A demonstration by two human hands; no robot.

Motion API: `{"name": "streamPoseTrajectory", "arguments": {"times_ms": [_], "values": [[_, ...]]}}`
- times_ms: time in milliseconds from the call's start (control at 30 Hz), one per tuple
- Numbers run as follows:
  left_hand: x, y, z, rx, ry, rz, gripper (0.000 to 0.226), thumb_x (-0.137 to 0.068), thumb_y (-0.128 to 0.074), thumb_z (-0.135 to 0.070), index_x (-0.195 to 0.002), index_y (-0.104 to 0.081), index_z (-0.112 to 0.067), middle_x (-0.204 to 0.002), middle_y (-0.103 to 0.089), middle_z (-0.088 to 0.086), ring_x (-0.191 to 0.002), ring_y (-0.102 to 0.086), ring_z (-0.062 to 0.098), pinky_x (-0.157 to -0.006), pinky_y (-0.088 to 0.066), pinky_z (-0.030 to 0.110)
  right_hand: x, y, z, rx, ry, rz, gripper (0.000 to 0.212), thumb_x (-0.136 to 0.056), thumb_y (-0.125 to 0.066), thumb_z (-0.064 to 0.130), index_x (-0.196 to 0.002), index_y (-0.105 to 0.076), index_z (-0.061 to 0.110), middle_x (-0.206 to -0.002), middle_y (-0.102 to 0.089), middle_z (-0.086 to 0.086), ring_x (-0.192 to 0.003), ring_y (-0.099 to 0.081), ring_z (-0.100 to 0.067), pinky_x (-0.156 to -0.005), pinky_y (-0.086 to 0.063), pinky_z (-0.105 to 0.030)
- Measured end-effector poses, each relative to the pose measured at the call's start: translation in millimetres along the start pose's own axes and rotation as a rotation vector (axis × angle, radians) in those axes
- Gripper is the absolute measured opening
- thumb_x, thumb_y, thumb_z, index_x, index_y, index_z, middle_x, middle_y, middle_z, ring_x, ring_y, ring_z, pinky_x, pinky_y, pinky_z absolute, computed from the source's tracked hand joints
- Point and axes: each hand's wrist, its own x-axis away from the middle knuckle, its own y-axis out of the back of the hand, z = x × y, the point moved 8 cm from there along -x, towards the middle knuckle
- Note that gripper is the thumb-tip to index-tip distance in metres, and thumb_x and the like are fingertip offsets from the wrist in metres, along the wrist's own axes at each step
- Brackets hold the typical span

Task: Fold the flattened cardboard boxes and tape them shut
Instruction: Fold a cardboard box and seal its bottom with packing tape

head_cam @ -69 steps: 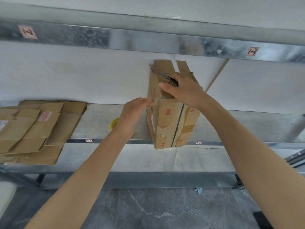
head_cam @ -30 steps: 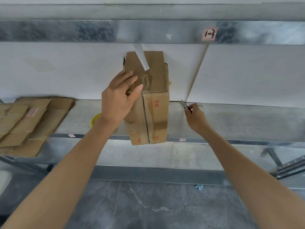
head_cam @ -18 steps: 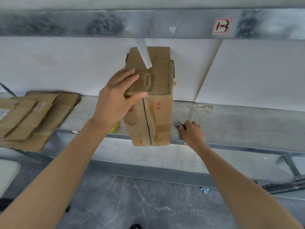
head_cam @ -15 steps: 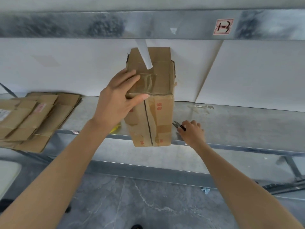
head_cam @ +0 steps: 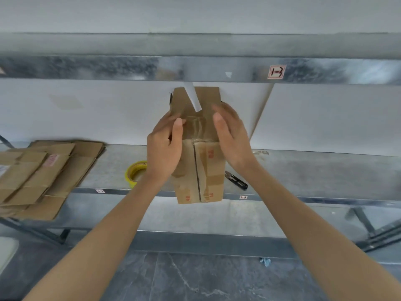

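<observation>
A folded brown cardboard box (head_cam: 199, 170) stands upright at the front edge of the metal shelf (head_cam: 314, 170). Clear tape runs across its top face. My left hand (head_cam: 165, 144) lies against the box's upper left side with straight fingers and the thumb on the tape. My right hand (head_cam: 232, 135) presses flat against the upper right side. A yellow tape roll (head_cam: 135, 172) lies on the shelf left of the box, partly behind my left wrist. Small black snips (head_cam: 235, 179) lie on the shelf right of the box.
A stack of flattened cardboard boxes (head_cam: 43, 174) lies at the shelf's left end. An upper shelf beam (head_cam: 195, 68) with a label "1-3" runs just above the box. White wall panels stand behind. Grey tiled floor lies below.
My right hand set the snips down on the shelf and rose to the box's upper right side. My left hand stayed on the box's top left.
</observation>
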Motion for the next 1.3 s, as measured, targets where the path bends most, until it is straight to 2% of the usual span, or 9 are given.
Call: {"name": "streamPoseTrajectory", "arguments": {"times_ms": [233, 400, 533, 633, 800, 900, 1033, 1133, 1300], "values": [[-1, 0, -7, -0.211, -0.216, -0.106, 0.042, -0.098, -0.039, -0.021, -0.081, -0.07, 0.001, -0.1, -0.073, 0.006, -0.112, -0.062, 0.02, -0.07, -0.052, 0.03, 1, -4, -4, 0.188, 0.027, -0.043, 0.043, -0.098, -0.033, 0.038, -0.117, -0.068, 0.021, -0.141, -0.05, -0.003, -0.133, -0.042, -0.015, -0.108, -0.037, -0.036], [3, -1, 3, -0.109, -0.079, -0.129, 0.045, -0.098, -0.033, -0.025, -0.098, -0.071, 0.0, -0.114, -0.068, 0.008, -0.113, -0.059, 0.015, -0.091, -0.045, 0.019, 8, -3, -4, 0.207, 0.1, -0.123, 0.051, -0.096, -0.031, 0.042, -0.114, -0.069, 0.014, -0.134, -0.057, -0.008, -0.129, -0.047, -0.015, -0.103, -0.043, -0.035], [10, 0, 4, 0.104, 0.107, -0.284, 0.031, -0.098, -0.041, -0.015, -0.104, -0.068, -0.002, -0.116, -0.065, -0.003, -0.107, -0.054, -0.01, -0.091, -0.041, 0.009, 22, -6, -5, 0.029, -0.034, -0.279, 0.037, -0.096, -0.046, 0.036, -0.115, -0.067, 0.011, -0.14, -0.05, -0.001, -0.116, -0.046, 0.008, -0.092, -0.033, -0.001], [15, 1, -2, 0.107, 0.114, -0.316, 0.027, -0.097, -0.044, -0.008, -0.105, -0.068, -0.001, -0.107, -0.056, -0.02, -0.096, -0.046, -0.027, -0.083, -0.034, -0.002, 30, -12, -7, -0.049, -0.158, -0.347, 0.037, -0.093, -0.055, 0.036, -0.12, -0.064, 0.014, -0.144, -0.045, 0.002, -0.124, -0.043, 0.002, -0.09, -0.027, 0.006], [15, 2, -1, 0.053, 0.161, -0.307, 0.035, -0.1, -0.038, -0.016, -0.116, -0.065, -0.001, -0.121, -0.065, 0.007, -0.11, -0.057, 0.007, -0.089, -0.035, -0.001, 27, -12, -1, -0.037, -0.089, -0.394, 0.031, -0.097, -0.044, 0.033, -0.088, -0.068, 0.016, -0.136, -0.054, 0.002, -0.085, -0.057, -0.001, -0.074, -0.045, -0.015], [14, 0, 0, 0.072, 0.188, -0.223, 0.039, -0.1, -0.037, -0.021, -0.129, -0.055, -0.003, -0.127, -0.062, 0.011, -0.114, -0.059, 0.021, -0.096, -0.043, 0.017, 30, -7, 3, -0.047, -0.087, -0.411, 0.034, -0.1, -0.041, 0.023, -0.084, -0.063, 0.004, -0.122, -0.056, 0.015, -0.067, -0.055, -0.005, -0.065, -0.044, -0.017], [11, -2, 5, 0.116, 0.257, -0.024, 0.047, -0.099, -0.044, -0.031, -0.143, -0.04, -0.015, -0.149, -0.038, 0.004, -0.138, -0.033, 0.014, -0.111, -0.026, 0.02, 26, -9, 4, -0.073, -0.128, -0.271, 0.031, -0.099, -0.045, 0.027, -0.111, -0.064, 0.006, -0.125, -0.056, 0.004, -0.095, -0.051, 0.014, -0.081, -0.035, 0.0], [19, -6, 11, 0.078, 0.355, 0.091, 0.065, -0.088, -0.056, -0.052, -0.144, -0.036, -0.026, -0.157, -0.02, -0.002, -0.141, -0.019, 0.007, -0.108, -0.024, 0.02, 25, -16, -11, -0.053, -0.244, -0.18, 0.056, -0.083, -0.058, 0.057, -0.13, -0.054, 0.028, -0.141, -0.046, 0.004, -0.127, -0.044, -0.006, -0.107, -0.038, -0.024], [14, -11, 10, -0.031, 0.261, 0.196, 0.065, -0.088, -0.052, -0.055, -0.14, -0.041, -0.017, -0.141, -0.047, 0.002, -0.128, -0.045, 0.018, -0.106, -0.036, 0.026, 26, -11, -7, -0.009, -0.225, -0.168, 0.055, -0.085, -0.056, 0.051, -0.133, -0.049, 0.025, -0.122, -0.06, 0.01, -0.11, -0.057, -0.01, -0.097, -0.048, -0.034]]}}
